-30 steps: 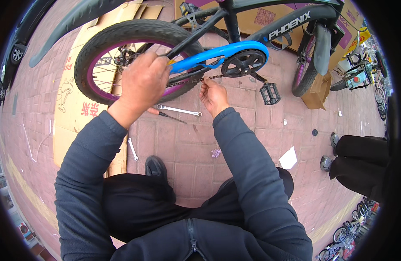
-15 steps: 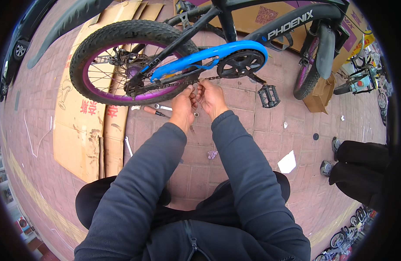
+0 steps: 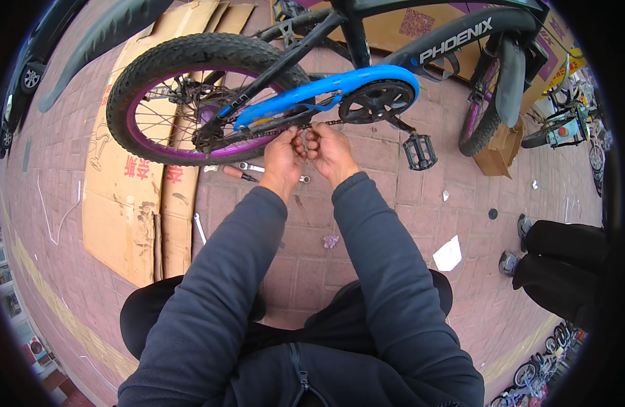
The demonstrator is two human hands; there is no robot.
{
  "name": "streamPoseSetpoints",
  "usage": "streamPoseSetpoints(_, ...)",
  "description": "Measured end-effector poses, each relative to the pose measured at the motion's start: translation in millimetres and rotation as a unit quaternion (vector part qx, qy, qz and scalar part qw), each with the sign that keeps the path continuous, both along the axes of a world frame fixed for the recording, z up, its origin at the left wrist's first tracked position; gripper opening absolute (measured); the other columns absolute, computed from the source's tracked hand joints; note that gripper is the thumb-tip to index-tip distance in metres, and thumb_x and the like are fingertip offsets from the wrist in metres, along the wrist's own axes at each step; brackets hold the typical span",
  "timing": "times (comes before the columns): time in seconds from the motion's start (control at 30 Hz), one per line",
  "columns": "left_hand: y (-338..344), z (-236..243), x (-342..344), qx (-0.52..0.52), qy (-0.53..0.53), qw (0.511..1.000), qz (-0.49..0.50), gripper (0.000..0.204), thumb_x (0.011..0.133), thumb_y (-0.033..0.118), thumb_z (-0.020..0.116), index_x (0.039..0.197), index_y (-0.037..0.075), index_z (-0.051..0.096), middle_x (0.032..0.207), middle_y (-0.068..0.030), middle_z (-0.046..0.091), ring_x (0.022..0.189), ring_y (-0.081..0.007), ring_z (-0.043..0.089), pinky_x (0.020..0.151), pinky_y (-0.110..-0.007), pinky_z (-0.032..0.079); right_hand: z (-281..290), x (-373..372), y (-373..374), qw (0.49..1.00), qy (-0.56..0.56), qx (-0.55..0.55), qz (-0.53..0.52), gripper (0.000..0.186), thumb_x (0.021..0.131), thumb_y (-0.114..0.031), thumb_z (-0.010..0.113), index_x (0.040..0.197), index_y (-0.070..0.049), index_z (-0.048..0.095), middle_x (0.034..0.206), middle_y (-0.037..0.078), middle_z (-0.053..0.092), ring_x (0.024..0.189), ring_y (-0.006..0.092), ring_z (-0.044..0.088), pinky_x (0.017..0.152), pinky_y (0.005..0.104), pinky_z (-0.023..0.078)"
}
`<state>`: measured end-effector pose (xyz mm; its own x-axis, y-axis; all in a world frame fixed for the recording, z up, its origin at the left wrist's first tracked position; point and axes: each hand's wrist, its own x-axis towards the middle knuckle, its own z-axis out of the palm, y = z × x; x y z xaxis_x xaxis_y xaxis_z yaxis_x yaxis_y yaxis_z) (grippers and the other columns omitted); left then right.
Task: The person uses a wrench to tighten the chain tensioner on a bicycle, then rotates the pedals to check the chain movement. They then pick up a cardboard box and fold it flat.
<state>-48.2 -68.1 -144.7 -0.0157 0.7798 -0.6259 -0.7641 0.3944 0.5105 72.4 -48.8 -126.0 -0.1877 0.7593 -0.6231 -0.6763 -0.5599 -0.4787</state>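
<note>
Several brown cardboard sheets point(image 3: 129, 210) and an orange-handled tool point(image 3: 232, 171) lie on reddish brick paving point(image 3: 380, 224) near a knobbly black rubber tyre point(image 3: 190, 49), and beneath a smooth blue plastic guard point(image 3: 292, 100) the thin dark metal-link chain point(image 3: 335, 123), partly covered, sits pinched in the grip of left hand point(image 3: 283, 159) and right hand point(image 3: 333, 150).

Outdoor paved area: reddish brick paving point(image 3: 394, 214) spreading underfoot, black silver-wheeled car point(image 3: 45, 34) standing upper left, small bicycles point(image 3: 529, 372) lining lower right.
</note>
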Motion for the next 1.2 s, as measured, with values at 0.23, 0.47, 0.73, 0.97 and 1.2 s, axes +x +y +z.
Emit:
streamPoseSetpoints(0.23,-1.9,5.0,1.6,0.014,0.080,0.997,-0.001,0.019,0.099,0.019,0.063,0.093,0.002,0.064,0.074,-0.0009,0.054,0.066,-0.0140,0.051,0.060,-0.031,0.044,0.0,0.2,0.9,0.999,-0.050,0.010,0.006,0.016,0.096,-0.013,0.060,0.083,-0.004,0.060,0.075,0.002,0.055,0.059,0.0102,0.049,0.047,0.0266,0.036)
streamPoseSetpoints(0.47,4.2,14.8,20.4,-0.038,0.260,0.963,0.063,0.014,0.096,0.015,0.066,0.087,0.003,0.063,0.071,0.0001,0.053,0.060,-0.0110,0.047,0.052,-0.029,0.038,-2.4,-9.7,-0.1,0.977,-0.208,0.052,0.013,0.011,0.096,-0.013,0.063,0.087,-0.006,0.061,0.073,0.000,0.053,0.059,0.0098,0.047,0.048,0.0250,0.037)
streamPoseSetpoints(0.73,4.2,14.4,13.6,-0.038,0.050,0.996,0.058,0.015,0.096,0.015,0.066,0.085,0.004,0.063,0.070,0.0006,0.051,0.059,-0.0113,0.047,0.051,-0.029,0.038,-3.0,-3.9,3.8,1.000,-0.008,-0.008,-0.026,0.014,0.093,-0.010,0.064,0.082,-0.003,0.060,0.071,0.002,0.054,0.056,0.0105,0.047,0.045,0.0277,0.033)
streamPoseSetpoints(0.97,7.1,13.4,21.0,-0.055,0.232,0.969,0.072,0.013,0.095,0.014,0.066,0.086,0.005,0.063,0.069,0.0012,0.049,0.056,-0.0116,0.045,0.051,-0.029,0.038,-0.3,-16.1,0.2,0.977,-0.209,0.033,-0.035,0.013,0.092,-0.008,0.064,0.081,-0.003,0.060,0.070,0.002,0.052,0.053,0.0103,0.046,0.044,0.0272,0.032)
streamPoseSetpoints(1.2,5.8,13.9,15.0,-0.039,0.035,0.996,0.070,0.011,0.094,0.013,0.067,0.088,0.004,0.064,0.069,0.0014,0.049,0.057,-0.0114,0.045,0.051,-0.030,0.038,0.4,-7.4,5.0,0.998,-0.032,-0.031,-0.040,0.015,0.093,-0.009,0.064,0.080,-0.004,0.060,0.070,0.002,0.053,0.053,0.0108,0.045,0.045,0.0290,0.033)
